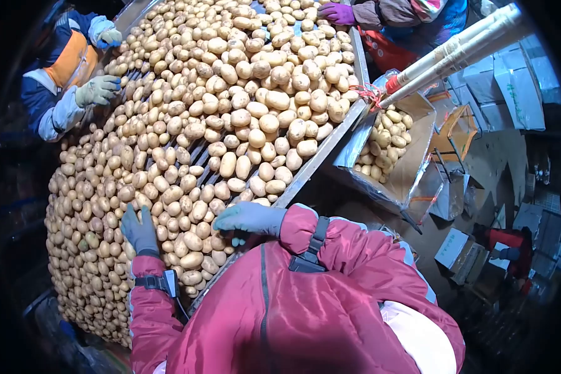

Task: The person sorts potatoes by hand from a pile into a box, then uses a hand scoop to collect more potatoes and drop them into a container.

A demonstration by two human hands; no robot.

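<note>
Many potatoes [168, 131] cover a wide slatted table with a metal edge [324, 153]. My left hand [139, 229], in a grey-blue glove, lies on the potatoes at the lower middle with its thumb and fingers apart, holding nothing. To its right, my right hand [249, 219], in a similar glove, reaches in over the metal edge. Its fingers are partly bent above the potatoes near that edge, and their undersides are hidden, so whether a potato is under them does not show.
Across the table, a co-worker's gloved hands [98, 91] are at the potatoes. Another person's purple glove [336, 13] rests at the top. Right of the edge are a lined box of potatoes [383, 144], a slanted pole [452, 56] and cartons [452, 248].
</note>
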